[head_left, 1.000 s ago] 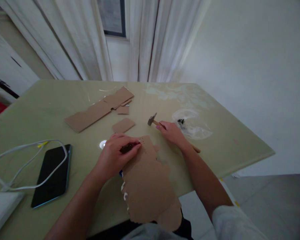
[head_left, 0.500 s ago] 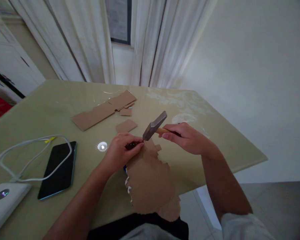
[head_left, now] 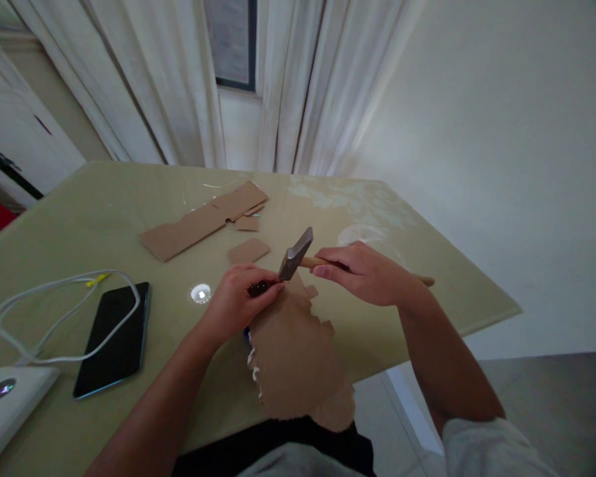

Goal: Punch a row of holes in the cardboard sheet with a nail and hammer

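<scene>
My right hand grips a small hammer by its wooden handle, the metal head low over the top edge of a torn cardboard piece. My left hand pinches a small dark object against that same edge, right beside the hammer head. The cardboard lies on the green table and hangs over the near edge toward me.
A black phone lies at the left with a white cable looped over it, leading to a white device. Cardboard strips and a small scrap lie further back. A round light spot shows on the table.
My right hand picked the hammer up off the table, raised it, then brought its head down to the cardboard edge by my left fingers. My left hand has stayed put.
</scene>
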A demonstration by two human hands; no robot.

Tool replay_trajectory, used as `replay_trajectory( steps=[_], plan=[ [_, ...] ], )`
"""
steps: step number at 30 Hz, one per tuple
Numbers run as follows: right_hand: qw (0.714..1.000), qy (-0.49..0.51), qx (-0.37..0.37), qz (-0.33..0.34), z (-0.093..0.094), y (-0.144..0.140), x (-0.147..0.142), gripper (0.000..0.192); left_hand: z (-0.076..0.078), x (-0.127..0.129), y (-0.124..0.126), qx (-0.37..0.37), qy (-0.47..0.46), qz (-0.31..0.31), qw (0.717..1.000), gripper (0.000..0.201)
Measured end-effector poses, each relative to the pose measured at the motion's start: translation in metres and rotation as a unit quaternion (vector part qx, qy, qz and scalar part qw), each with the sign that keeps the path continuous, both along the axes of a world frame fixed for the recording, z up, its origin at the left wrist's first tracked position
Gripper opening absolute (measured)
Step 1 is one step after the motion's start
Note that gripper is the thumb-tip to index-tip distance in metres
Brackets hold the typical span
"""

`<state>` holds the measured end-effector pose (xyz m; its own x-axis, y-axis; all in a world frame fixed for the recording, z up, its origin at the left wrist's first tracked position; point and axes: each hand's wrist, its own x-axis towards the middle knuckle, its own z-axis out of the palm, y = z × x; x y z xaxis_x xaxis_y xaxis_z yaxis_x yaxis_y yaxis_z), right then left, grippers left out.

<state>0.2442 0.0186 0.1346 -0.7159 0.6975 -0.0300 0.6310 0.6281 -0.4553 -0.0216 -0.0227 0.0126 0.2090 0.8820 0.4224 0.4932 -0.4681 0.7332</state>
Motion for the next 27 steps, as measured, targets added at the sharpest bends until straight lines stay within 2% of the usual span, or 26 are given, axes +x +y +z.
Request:
replay_trajectory(
  steps=[6, 12, 17, 23, 27],
  plan=[
    [0.999, 0.037, 0.008, -0.024, 0.0014, 0.0, -0.0001, 0.045, 0.0, -0.0004, 0.0003, -0.004, 0.002, 0.002, 1.0, 0.014],
    [1.0, -0.003, 0.005, -0.011, -0.0005, -0.0014, -0.0024, 0.039, 0.0011, -0.0012, 0.0004, -0.008, 0.008, -0.003, 1.0, 0.015],
    [0.998, 0.043, 0.02, -0.035, 0.0019, -0.0026, -0.0009, 0.047, 0.001, -0.0013, 0.0009, -0.016, 0.015, -0.003, 1.0, 0.016],
    [0.999, -0.021, 0.017, -0.021, 0.0025, -0.0054, -0.0061, 0.038, 0.0017, -0.0012, 0.0013, -0.009, 0.016, -0.01, 1.0, 0.016],
    [0.998, 0.042, 0.033, -0.042, 0.0026, -0.0051, -0.0013, 0.046, 0.0032, -0.0001, 0.0005, -0.013, 0.014, -0.01, 1.0, 0.016]
  ],
)
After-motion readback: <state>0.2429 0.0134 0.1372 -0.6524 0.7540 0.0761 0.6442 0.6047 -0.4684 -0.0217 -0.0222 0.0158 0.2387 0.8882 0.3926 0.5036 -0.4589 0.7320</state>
